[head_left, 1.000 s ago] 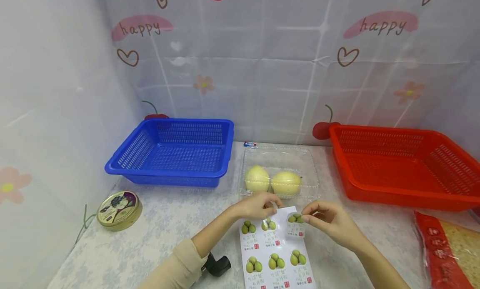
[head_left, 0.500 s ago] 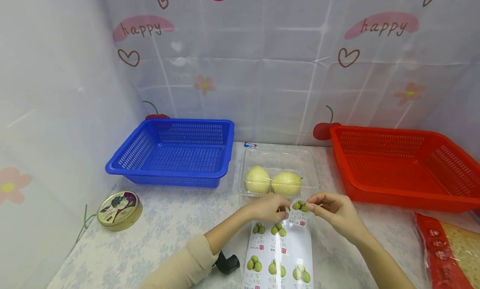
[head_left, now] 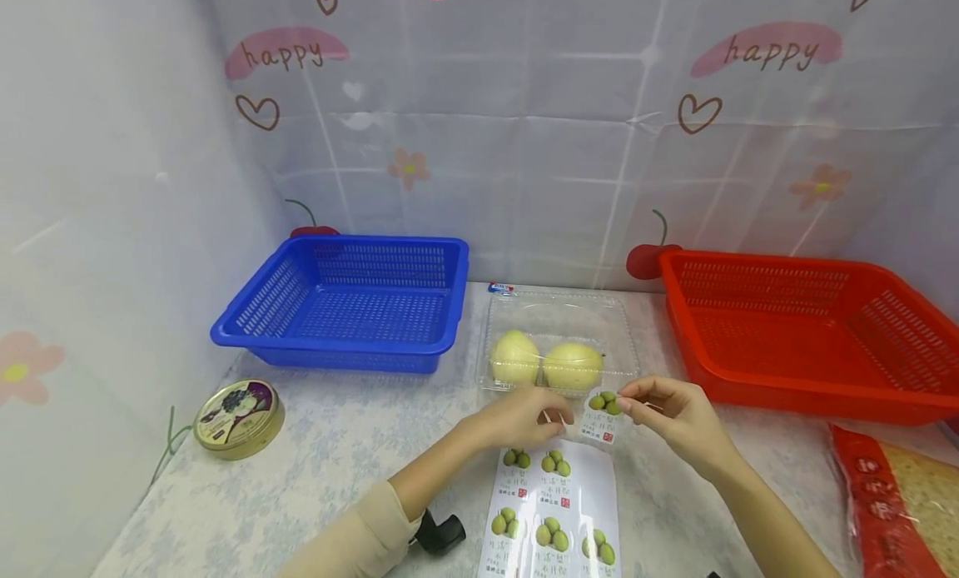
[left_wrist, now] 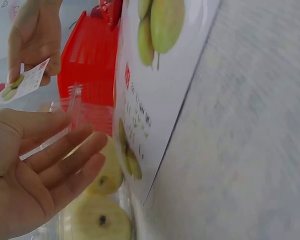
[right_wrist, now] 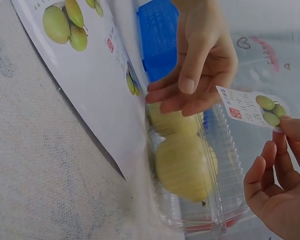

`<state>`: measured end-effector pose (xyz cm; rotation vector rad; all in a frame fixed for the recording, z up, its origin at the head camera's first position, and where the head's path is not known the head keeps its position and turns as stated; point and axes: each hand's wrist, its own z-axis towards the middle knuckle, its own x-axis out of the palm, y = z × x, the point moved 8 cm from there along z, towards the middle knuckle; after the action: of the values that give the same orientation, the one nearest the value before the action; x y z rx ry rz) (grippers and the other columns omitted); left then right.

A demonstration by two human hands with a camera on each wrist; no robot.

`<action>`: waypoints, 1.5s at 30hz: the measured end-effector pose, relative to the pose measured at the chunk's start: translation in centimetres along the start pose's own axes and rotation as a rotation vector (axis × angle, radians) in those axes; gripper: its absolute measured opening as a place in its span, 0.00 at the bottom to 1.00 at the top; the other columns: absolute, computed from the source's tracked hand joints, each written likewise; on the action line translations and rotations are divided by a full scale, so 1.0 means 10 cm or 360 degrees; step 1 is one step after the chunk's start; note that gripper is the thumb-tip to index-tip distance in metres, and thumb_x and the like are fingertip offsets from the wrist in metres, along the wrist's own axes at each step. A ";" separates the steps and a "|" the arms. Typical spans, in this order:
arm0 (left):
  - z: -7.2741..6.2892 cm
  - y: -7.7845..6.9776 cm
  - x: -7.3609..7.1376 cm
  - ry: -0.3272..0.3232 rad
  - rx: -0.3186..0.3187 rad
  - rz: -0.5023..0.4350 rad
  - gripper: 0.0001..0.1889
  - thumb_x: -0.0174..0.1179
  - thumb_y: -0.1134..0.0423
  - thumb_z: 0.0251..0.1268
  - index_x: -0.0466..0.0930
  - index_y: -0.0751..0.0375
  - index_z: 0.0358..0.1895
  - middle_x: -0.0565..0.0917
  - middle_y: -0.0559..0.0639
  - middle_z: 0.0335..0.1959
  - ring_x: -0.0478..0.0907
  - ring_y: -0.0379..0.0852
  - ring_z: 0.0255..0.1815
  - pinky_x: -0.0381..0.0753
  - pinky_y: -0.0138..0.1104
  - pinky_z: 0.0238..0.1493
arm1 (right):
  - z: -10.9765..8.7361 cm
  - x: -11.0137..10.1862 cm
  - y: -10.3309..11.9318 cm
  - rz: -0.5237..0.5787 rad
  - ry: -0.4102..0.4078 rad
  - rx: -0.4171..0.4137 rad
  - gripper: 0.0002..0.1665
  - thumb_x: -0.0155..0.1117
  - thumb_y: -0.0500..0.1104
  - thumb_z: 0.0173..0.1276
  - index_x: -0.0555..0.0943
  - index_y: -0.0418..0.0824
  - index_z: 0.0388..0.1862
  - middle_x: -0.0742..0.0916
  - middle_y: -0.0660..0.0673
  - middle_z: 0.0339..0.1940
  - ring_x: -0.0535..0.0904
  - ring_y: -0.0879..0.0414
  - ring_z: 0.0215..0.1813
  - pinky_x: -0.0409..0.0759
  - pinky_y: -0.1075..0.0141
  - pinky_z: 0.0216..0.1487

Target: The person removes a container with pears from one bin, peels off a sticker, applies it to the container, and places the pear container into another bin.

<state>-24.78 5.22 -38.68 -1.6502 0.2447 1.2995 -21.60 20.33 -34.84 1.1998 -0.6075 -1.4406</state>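
White paper label printed with green fruit (head_left: 600, 418), one of it, is pinched by its printed corner in the fingers of the right hand (head_left: 674, 420), above the surface (head_left: 330, 470). Near it, the left hand (head_left: 517, 420) holds nothing, its fingers loosely spread. Five matching labels show on one glossy white sheet (head_left: 597, 478), cut off at the bottom. Two pale yellow fruits (head_left: 573, 366) sit inside one clear plastic box (head_left: 554, 316). One blue and one red plastic basket (head_left: 337, 346) (head_left: 787, 392) flank it. One black object (head_left: 442, 535), partly behind the sleeve (head_left: 375, 524), is hard to identify; one red packet (head_left: 872, 495) leaves the right edge.
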 end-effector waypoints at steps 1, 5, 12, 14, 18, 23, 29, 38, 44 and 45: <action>-0.03 0.00 -0.04 -0.0031 -0.0003 -0.0026 0.08 0.59 0.67 0.63 0.83 0.62 0.44 0.86 0.48 0.39 0.79 0.33 0.35 0.74 0.19 0.38 | 0.00 0.00 0.00 -0.0008 -0.0002 0.0002 0.03 0.61 0.28 0.62 0.80 0.30 0.36 0.84 0.55 0.32 0.78 0.61 0.31 0.79 0.72 0.34; -0.15 0.02 -0.24 -0.0218 0.0032 -0.0184 0.07 0.59 0.66 0.64 0.82 0.64 0.42 0.85 0.49 0.34 0.78 0.34 0.31 0.76 0.22 0.35 | 0.03 -0.01 0.00 -0.0025 -0.0005 0.0012 0.03 0.61 0.28 0.62 0.79 0.29 0.36 0.84 0.55 0.32 0.77 0.60 0.29 0.78 0.71 0.33; -0.31 0.08 -0.69 -0.0852 0.0220 -0.0394 0.05 0.62 0.69 0.59 0.80 0.69 0.36 0.84 0.57 0.28 0.80 0.43 0.26 0.80 0.28 0.29 | 0.09 -0.05 0.01 -0.0070 -0.0009 0.0054 0.04 0.61 0.31 0.63 0.80 0.29 0.36 0.84 0.56 0.32 0.78 0.57 0.30 0.79 0.71 0.34; -0.35 0.10 -0.79 -0.1017 0.0223 -0.0267 0.07 0.64 0.69 0.57 0.80 0.69 0.37 0.85 0.57 0.32 0.82 0.47 0.32 0.81 0.31 0.33 | 0.11 -0.05 0.02 -0.0094 -0.0008 0.0054 0.05 0.61 0.31 0.63 0.80 0.30 0.37 0.84 0.56 0.32 0.78 0.57 0.30 0.79 0.71 0.34; -0.37 0.14 -0.87 -0.1129 0.0144 -0.0010 0.16 0.67 0.66 0.54 0.79 0.70 0.45 0.83 0.59 0.45 0.78 0.54 0.50 0.76 0.41 0.54 | 0.15 -0.06 0.03 -0.0131 -0.0004 0.0036 0.05 0.61 0.31 0.64 0.80 0.30 0.37 0.84 0.55 0.31 0.77 0.57 0.29 0.79 0.71 0.33; -0.31 0.22 -0.86 -0.1053 0.0024 0.0047 0.24 0.68 0.61 0.52 0.76 0.70 0.52 0.76 0.64 0.57 0.66 0.61 0.65 0.60 0.51 0.67 | 0.19 -0.07 0.03 -0.0142 -0.0008 0.0035 0.05 0.61 0.32 0.64 0.80 0.31 0.38 0.84 0.54 0.31 0.77 0.58 0.30 0.79 0.70 0.34; -0.24 0.33 -0.82 -0.0924 -0.0122 0.0041 0.31 0.68 0.56 0.53 0.70 0.69 0.59 0.69 0.67 0.63 0.57 0.64 0.69 0.54 0.55 0.68 | 0.24 -0.07 0.02 -0.0147 -0.0009 0.0062 0.06 0.61 0.33 0.65 0.80 0.31 0.38 0.85 0.54 0.32 0.78 0.57 0.31 0.80 0.70 0.34; -0.15 0.53 -0.66 -0.0696 -0.0324 0.0028 0.42 0.67 0.48 0.53 0.61 0.64 0.68 0.51 0.69 0.72 0.44 0.64 0.74 0.50 0.61 0.66 | 0.37 -0.09 0.01 -0.0155 -0.0010 0.0087 0.08 0.62 0.35 0.65 0.80 0.30 0.40 0.84 0.52 0.32 0.77 0.57 0.30 0.80 0.70 0.35; -0.15 0.57 -0.64 -0.0733 -0.0359 -0.0052 0.42 0.61 0.46 0.60 0.55 0.67 0.71 0.47 0.70 0.73 0.44 0.67 0.73 0.52 0.62 0.65 | 0.55 -0.15 -0.02 -0.0217 -0.0019 0.0114 0.10 0.62 0.38 0.66 0.80 0.31 0.42 0.84 0.51 0.33 0.77 0.56 0.31 0.79 0.70 0.36; -0.15 0.58 -0.64 -0.0738 -0.0374 -0.0063 0.42 0.59 0.46 0.61 0.54 0.67 0.71 0.46 0.70 0.73 0.44 0.67 0.73 0.53 0.61 0.65 | 0.58 -0.16 -0.03 -0.0222 -0.0019 0.0125 0.11 0.62 0.39 0.66 0.80 0.32 0.42 0.84 0.51 0.33 0.77 0.56 0.31 0.79 0.70 0.36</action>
<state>-30.28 -1.35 -36.77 -1.4804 -0.2263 1.6850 -27.16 20.47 -32.50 1.3179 -0.6029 -1.5535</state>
